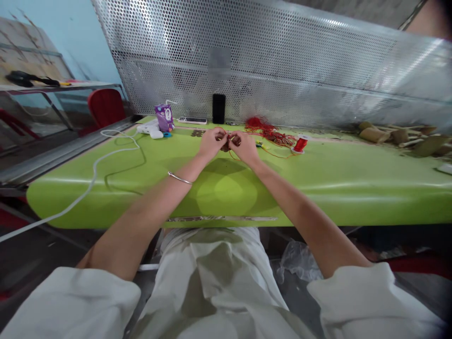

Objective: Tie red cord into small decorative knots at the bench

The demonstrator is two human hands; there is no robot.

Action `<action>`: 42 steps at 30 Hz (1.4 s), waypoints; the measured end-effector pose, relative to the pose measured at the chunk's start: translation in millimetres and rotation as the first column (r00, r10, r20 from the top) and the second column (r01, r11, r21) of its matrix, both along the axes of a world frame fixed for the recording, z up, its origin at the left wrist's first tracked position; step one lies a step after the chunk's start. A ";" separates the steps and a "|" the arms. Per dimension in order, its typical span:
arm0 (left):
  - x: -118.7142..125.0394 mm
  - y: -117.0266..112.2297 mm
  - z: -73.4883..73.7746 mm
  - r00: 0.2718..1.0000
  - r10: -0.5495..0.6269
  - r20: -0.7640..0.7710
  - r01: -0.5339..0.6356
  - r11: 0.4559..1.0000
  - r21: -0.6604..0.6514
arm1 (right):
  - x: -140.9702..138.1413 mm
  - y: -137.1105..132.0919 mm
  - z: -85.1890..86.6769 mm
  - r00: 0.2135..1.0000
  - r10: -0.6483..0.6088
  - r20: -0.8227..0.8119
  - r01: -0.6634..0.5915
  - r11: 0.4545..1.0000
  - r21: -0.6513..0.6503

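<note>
My left hand and my right hand meet over the middle of the green table, fingers pinched together. Between the fingertips sits a small dark piece with red wire on it; a thin strand of red wire trails from it toward the right. Further right lies a tangle of red wire, and beside it stands a red wire spool. A thin metal bangle circles my left wrist.
A purple carton, a white device with a white cable and a black cable, a black phone and a flat remote-like bar sit at the back left. Tan wooden pieces lie far right. A perforated metal panel backs the table.
</note>
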State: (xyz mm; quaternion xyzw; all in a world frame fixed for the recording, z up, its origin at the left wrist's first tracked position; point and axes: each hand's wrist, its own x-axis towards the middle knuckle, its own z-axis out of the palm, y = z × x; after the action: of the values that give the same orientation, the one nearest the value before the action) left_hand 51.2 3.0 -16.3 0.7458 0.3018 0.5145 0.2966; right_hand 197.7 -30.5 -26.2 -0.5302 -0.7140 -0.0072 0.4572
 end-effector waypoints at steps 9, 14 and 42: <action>4.0 -13.0 3.1 0.993 -0.109 0.033 0.112 0.989 -0.093 | 5.4 4.0 -1.4 0.998 0.025 -0.058 -0.020 0.996 0.084; 4.3 -19.3 6.7 0.988 -0.154 0.024 0.156 0.979 -0.133 | 3.1 -1.2 0.7 0.999 -0.043 -0.029 0.045 0.995 0.089; 2.9 -13.2 2.4 0.990 -0.130 0.048 0.132 0.989 -0.060 | 9.0 11.4 -3.2 0.962 0.135 -0.235 -0.136 0.991 0.013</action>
State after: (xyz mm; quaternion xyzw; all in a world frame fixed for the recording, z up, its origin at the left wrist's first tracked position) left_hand 54.2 -10.3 -13.9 0.7429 0.2617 0.5003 0.3597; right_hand 206.7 -19.1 -29.3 -0.4777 -0.6894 0.0881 0.5373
